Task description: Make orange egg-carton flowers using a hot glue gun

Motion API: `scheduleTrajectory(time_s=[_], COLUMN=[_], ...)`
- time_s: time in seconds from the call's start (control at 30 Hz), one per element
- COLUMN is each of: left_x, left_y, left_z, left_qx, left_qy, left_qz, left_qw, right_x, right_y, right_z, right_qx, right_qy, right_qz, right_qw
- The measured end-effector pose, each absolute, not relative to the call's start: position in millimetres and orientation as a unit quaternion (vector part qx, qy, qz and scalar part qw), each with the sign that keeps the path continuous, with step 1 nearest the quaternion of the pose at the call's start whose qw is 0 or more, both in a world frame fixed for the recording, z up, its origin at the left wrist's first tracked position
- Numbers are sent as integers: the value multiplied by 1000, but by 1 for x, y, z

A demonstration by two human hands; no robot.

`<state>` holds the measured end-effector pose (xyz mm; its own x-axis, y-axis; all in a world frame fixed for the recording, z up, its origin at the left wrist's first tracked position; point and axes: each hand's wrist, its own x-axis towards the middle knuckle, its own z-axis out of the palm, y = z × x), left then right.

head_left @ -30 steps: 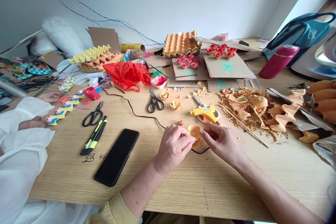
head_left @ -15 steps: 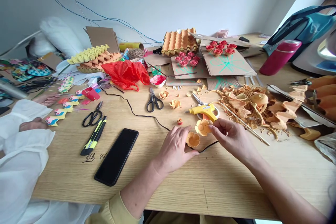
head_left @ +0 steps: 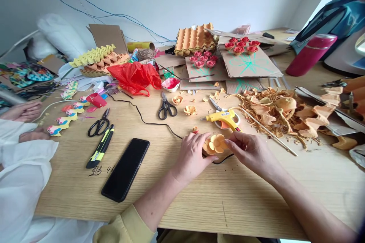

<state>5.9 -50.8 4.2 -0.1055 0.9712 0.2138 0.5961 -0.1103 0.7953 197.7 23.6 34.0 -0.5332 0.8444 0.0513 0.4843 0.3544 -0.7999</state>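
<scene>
My right hand (head_left: 251, 150) pinches the edge of an orange egg-carton flower (head_left: 218, 143) with spread petals. It overlaps a second egg-carton flower (head_left: 207, 147), which sits between the thumb and fingers of my left hand (head_left: 192, 155); part of this one is hidden. Just beyond my left fingertips stands a small rolled bud (head_left: 195, 129) with red on it. A yellow glue gun (head_left: 222, 118) lies behind my hands, partly over orange-handled scissors (head_left: 216, 104). Two layered pulp flowers, one nearer (head_left: 189, 110) and one farther (head_left: 177, 100), rest on the table.
Carton scraps (head_left: 273, 110) and a wooden stick (head_left: 269, 132) lie at right, with a pink bottle (head_left: 310, 55) behind. Left are a phone (head_left: 125, 171), cutter (head_left: 100, 147) and black scissors (head_left: 99, 123). Red flowers (head_left: 241, 45) stand on cardboard. A co-worker's hand (head_left: 24, 112) is far left.
My right hand first drew one flower away from the other, then brought it back down so they overlap. My left hand let go of it and is now around the other flower.
</scene>
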Motion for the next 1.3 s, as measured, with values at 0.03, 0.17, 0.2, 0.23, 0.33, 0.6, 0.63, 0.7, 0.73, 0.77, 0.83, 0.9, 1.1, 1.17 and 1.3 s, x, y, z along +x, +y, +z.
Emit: scheduleTrajectory(time_s=[0.03,0.17,0.2,0.23,0.33,0.6,0.63,0.7,0.73,0.77,0.83,0.9,1.1,1.17,1.3], left_x=[6,4,4,3,3,4,4,4,3,3,3,4,5,5,5], left_y=[-51,-54,-55,-56,-58,-59,-59,-59,-59,-60,-60,-61,-60,-60,-61], left_z=[3,1,2,3,8,12,12,12,12,12,12,12,13,13,12], left_qx=[627,637,642,647,665,682,683,682,681,679,677,674,668,668,667], left_qy=[628,630,631,634,649,651,650,649,650,651,652,652,649,648,648], left_qz=[399,386,379,369,320,296,297,301,302,302,303,305,312,311,316], left_qw=[230,220,216,209,182,151,151,151,152,154,159,167,188,191,191], right_x=[197,194,193,193,193,189,188,187,187,187,187,187,186,185,185], right_y=[24,24,23,23,21,18,19,20,21,21,22,22,23,23,23], right_z=[33,30,30,29,28,31,31,30,29,28,26,25,24,23,24], right_qx=[-420,-413,-410,-410,-424,-447,-449,-451,-451,-452,-455,-457,-458,-457,-455], right_qy=[-792,-815,-822,-827,-830,-822,-821,-820,-820,-820,-821,-822,-822,-824,-824], right_qz=[377,334,318,303,286,314,314,317,318,318,317,315,316,315,316], right_qw=[232,232,236,239,222,164,161,156,152,148,139,131,121,118,119])
